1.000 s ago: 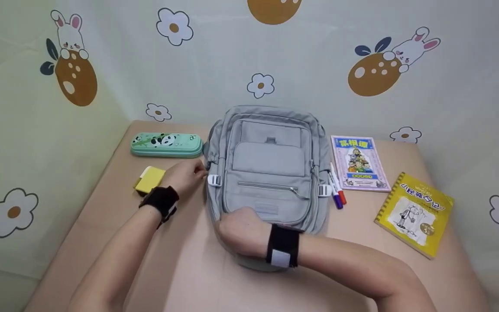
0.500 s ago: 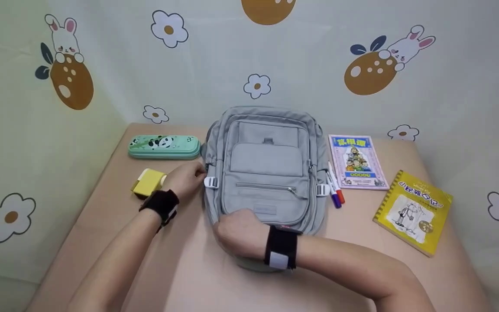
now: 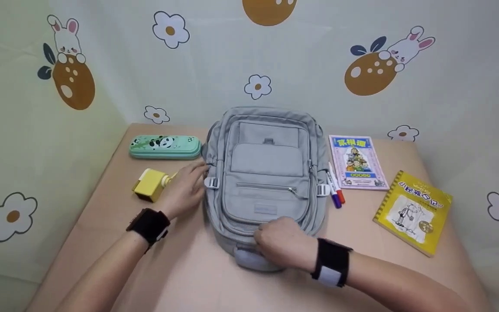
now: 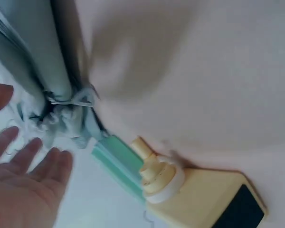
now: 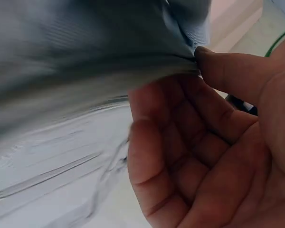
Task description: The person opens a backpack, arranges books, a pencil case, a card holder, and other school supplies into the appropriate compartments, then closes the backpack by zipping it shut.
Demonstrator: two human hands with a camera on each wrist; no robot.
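Observation:
A grey backpack (image 3: 267,160) lies front side up in the middle of the table. At its lower edge my right hand (image 3: 286,242) has curled fingers; in the right wrist view its thumb and forefinger pinch the zipper edge (image 5: 192,66), though the pull itself is hidden. My left hand (image 3: 184,188) is beside the backpack's left side strap buckle (image 3: 210,183). In the left wrist view its fingers (image 4: 21,154) are spread and extended, with nothing held. Just left of that hand stands a yellow box with a stepped knob (image 3: 150,184).
A green panda pencil case (image 3: 165,147) lies at the back left. Right of the backpack are two markers (image 3: 335,190), a pink-bordered book (image 3: 358,162) and a yellow book (image 3: 414,212). A patterned curtain (image 3: 215,56) hangs behind the table.
My right hand has moved right along the backpack's lower edge, uncovering its left corner. The left hand has loosened its curled fingers and shifted slightly down.

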